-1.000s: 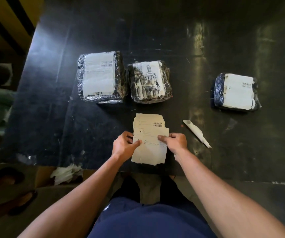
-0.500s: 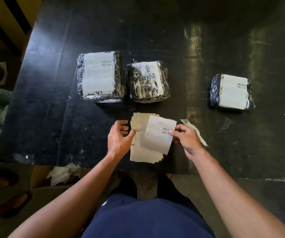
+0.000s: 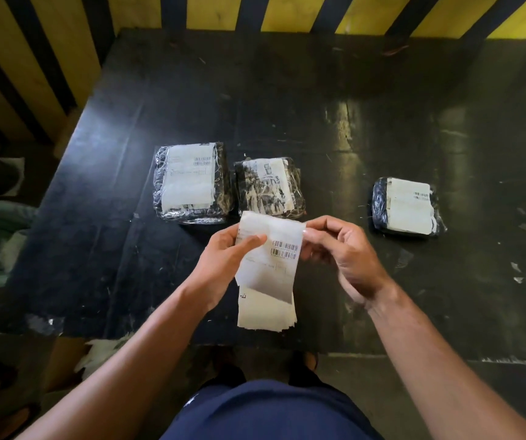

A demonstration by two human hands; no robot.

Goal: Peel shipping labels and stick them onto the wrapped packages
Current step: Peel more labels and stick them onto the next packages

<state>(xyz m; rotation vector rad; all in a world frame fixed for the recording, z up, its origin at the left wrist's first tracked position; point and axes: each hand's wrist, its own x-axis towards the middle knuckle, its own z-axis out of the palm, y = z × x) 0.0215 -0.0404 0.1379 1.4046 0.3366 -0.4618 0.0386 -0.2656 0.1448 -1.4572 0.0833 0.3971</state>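
Nearest to me, at the front edge of the dark surface [image 3: 103, 249], lies the stack of labels [image 3: 266, 312], and I take that stack as my landmark. Directly above it I hold one label [image 3: 271, 252] up off the pile, its barcodes facing me. My left hand [image 3: 223, 265] is closed on the label's left edge, thumb pressed across its face, and my right hand [image 3: 341, 249] pinches its upper right corner between fingertips. The two hands sit close together, joined only by the sheet between them. Just beyond the stack, past the top edge of the held label, sits the middle package [image 3: 269, 188], wrapped in clear film over dark contents with a pale sheet on top. To the left of that, still beyond the stack, the left package [image 3: 191, 182] lies just beside it, carrying a white label with printed lines. Well off to the right of the stack, the right package [image 3: 407, 206] lies alone, also bearing a white label.
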